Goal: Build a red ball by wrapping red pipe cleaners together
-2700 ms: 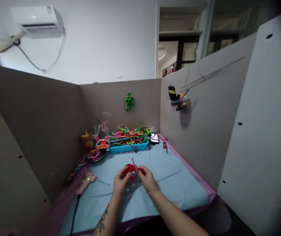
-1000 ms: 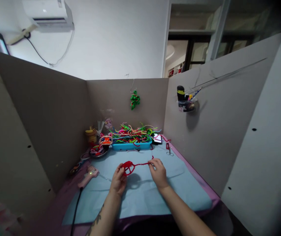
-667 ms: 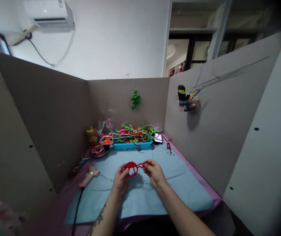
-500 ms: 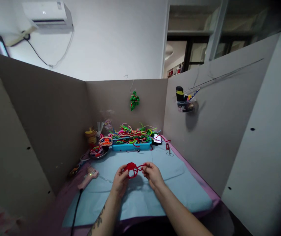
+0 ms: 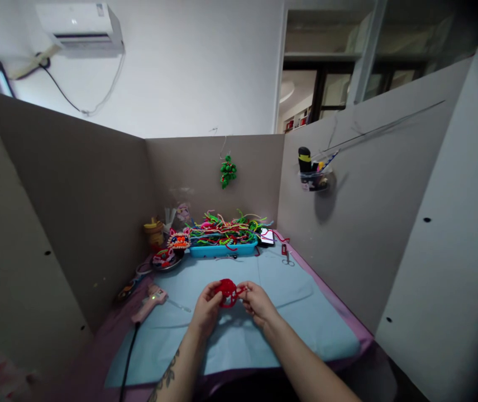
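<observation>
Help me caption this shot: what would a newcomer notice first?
The red pipe-cleaner shape pinched between the left hand and right hand above the blue mat. Behind it, a blue tray heaped with bright pipe cleaners sits by the back panel, a green ornament hanging above.

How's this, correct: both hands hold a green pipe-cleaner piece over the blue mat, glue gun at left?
Head view: the pipe-cleaner piece is red, not green. Left hand and right hand hold it over the blue mat, glue gun at left.
</observation>
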`<state>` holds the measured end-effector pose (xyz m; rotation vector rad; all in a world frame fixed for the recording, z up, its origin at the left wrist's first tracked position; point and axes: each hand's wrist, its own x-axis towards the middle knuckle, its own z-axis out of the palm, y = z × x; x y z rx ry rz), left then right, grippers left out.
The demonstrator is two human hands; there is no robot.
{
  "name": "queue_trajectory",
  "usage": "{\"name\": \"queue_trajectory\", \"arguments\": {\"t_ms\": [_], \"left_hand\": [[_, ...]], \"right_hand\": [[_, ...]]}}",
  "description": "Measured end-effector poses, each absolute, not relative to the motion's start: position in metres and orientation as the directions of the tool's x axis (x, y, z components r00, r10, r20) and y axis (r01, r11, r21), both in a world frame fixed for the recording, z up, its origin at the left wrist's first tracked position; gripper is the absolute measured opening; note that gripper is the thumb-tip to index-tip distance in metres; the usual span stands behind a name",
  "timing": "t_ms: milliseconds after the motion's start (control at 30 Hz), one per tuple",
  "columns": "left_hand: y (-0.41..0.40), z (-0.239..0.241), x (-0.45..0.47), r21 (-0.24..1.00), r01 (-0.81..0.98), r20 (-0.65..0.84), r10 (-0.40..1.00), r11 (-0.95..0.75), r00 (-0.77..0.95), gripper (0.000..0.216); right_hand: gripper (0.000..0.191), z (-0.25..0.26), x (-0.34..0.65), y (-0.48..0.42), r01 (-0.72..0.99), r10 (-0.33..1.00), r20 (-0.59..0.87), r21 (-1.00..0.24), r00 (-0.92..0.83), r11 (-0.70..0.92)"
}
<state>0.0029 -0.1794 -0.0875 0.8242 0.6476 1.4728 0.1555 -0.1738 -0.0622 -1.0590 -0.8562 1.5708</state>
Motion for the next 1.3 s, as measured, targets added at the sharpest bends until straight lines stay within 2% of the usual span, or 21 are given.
{"name": "queue_trajectory", "arguments": {"t_ms": [100,300,433,567,700,800,833,933,1067,1167,1300], "left_hand": [[-0.181,-0.086,0.003,0.787,-0.616,0.100,0.993,-0.045,0.056,0.040],[-0.182,-0.084,0.003,0.799,-0.599,0.092,0.995,-0.053,0.034,0.041],[-0.180,-0.087,0.003,0.804,-0.590,0.095,0.995,-0.070,0.012,0.041],[-0.180,-0.087,0.002,0.794,-0.603,0.068,0.997,-0.074,-0.032,0.040],[-0.179,-0.086,0.001,0.786,-0.614,0.053,0.997,-0.072,-0.049,0.041],[-0.174,-0.090,0.002,0.793,-0.596,0.065,0.991,-0.125,-0.120,0.040],[-0.173,-0.091,0.002,0.806,-0.572,0.076,0.986,-0.149,-0.150,0.039],[-0.172,-0.094,0.004,0.866,-0.449,0.141,0.969,-0.221,-0.205,0.035],[-0.176,-0.090,0.007,0.902,-0.349,0.199,0.962,-0.255,-0.188,0.029],[-0.178,-0.087,0.008,0.908,-0.328,0.202,0.959,-0.259,-0.199,0.028],[-0.178,-0.087,0.009,0.919,-0.270,0.241,0.952,-0.287,-0.191,0.025]], "right_hand": [[0.028,-0.061,0.152,-0.174,-0.300,0.992,-0.116,-0.946,-0.056,-0.127],[0.029,-0.065,0.147,-0.173,-0.243,0.995,0.038,-0.970,-0.093,0.014],[0.031,-0.074,0.146,-0.174,-0.076,0.971,0.232,-0.971,-0.053,0.228],[0.045,-0.090,0.145,-0.172,0.189,0.915,0.402,-0.897,-0.025,0.400],[0.061,-0.103,0.148,-0.173,0.276,0.845,0.525,-0.831,0.101,0.483],[0.050,-0.097,0.149,-0.185,0.347,0.751,0.617,-0.775,0.235,0.528],[0.040,-0.091,0.149,-0.190,0.382,0.721,0.658,-0.737,0.217,0.557],[0.017,-0.072,0.145,-0.202,0.455,0.706,0.705,-0.610,-0.062,0.649],[0.024,-0.063,0.138,-0.201,0.604,0.709,0.693,-0.513,-0.129,0.611],[0.021,-0.068,0.136,-0.195,0.714,0.711,0.684,-0.416,-0.162,0.563],[0.021,-0.072,0.139,-0.195,0.766,0.689,0.695,-0.325,-0.204,0.554]]}}
